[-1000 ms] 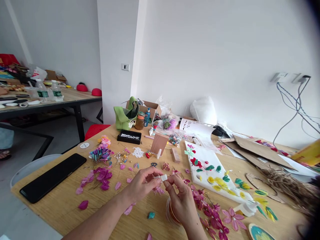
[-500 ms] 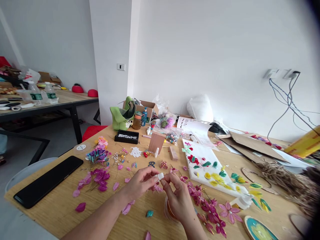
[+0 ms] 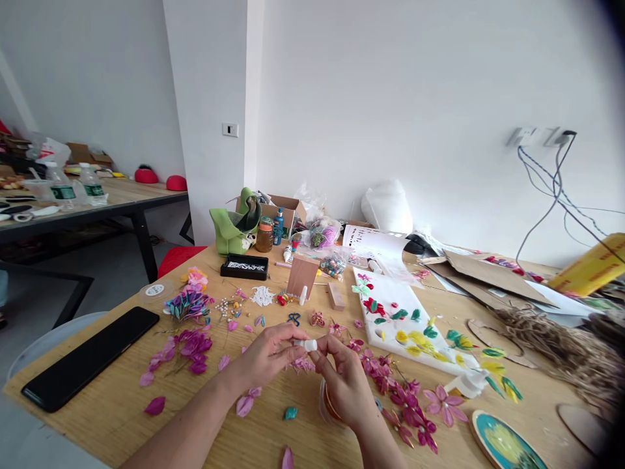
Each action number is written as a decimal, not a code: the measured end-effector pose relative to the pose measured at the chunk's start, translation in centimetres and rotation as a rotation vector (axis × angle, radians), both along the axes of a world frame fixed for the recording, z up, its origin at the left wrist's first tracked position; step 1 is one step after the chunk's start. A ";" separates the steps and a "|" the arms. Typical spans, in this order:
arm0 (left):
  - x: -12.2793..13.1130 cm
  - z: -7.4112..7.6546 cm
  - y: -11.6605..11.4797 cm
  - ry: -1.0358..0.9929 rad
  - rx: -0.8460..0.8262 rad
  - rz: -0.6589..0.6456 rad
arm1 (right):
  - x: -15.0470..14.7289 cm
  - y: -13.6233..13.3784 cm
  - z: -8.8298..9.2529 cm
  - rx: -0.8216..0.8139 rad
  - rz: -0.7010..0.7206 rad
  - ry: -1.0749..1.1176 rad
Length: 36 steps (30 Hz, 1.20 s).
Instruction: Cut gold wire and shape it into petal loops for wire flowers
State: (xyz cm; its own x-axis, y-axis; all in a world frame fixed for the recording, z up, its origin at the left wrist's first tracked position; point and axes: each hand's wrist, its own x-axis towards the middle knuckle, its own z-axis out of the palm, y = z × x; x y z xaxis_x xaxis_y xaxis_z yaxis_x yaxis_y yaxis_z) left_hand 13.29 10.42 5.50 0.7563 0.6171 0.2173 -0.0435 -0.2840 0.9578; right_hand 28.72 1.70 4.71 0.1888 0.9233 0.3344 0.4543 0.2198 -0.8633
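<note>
My left hand [image 3: 273,355] is closed, thumb and fingers pinching a small white cylinder [image 3: 310,345] that looks like a little spool. Fingertips of my right hand [image 3: 338,371] are pinched together just beside its right end; what they hold is too small to make out. Under the right hand, and partly hidden by it, stands a clear round container [image 3: 324,407] with something copper-coloured in it. Pale pink petals [image 3: 300,365] lie behind the hands. A teal lump [image 3: 291,413] is on the wooden table [image 3: 215,430] in front of them.
Magenta wire flowers [image 3: 405,397] spread to the right, before a white foam board [image 3: 374,332] with colourful flowers. At left lie a long black case [image 3: 92,358] and magenta petal bunches [image 3: 195,348]. Behind stand a pink-brown block [image 3: 303,273], green felt bag [image 3: 234,228] and jar [image 3: 264,234].
The view has shifted slightly, so the table's things sit a little further left. The white cylinder has turned to lie more level between my hands; both hands stay close together.
</note>
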 end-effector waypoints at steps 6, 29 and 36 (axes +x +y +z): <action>0.2 -0.3 0.5 0.010 -0.082 0.047 | -0.5 0.1 -0.6 0.090 -0.082 -0.068; -0.5 -0.5 1.3 -0.043 -0.527 -0.042 | -0.8 -0.3 -0.1 0.097 0.032 -0.263; -0.4 -0.6 1.3 -0.047 -0.553 -0.077 | -0.8 -0.3 0.2 0.104 0.047 -0.273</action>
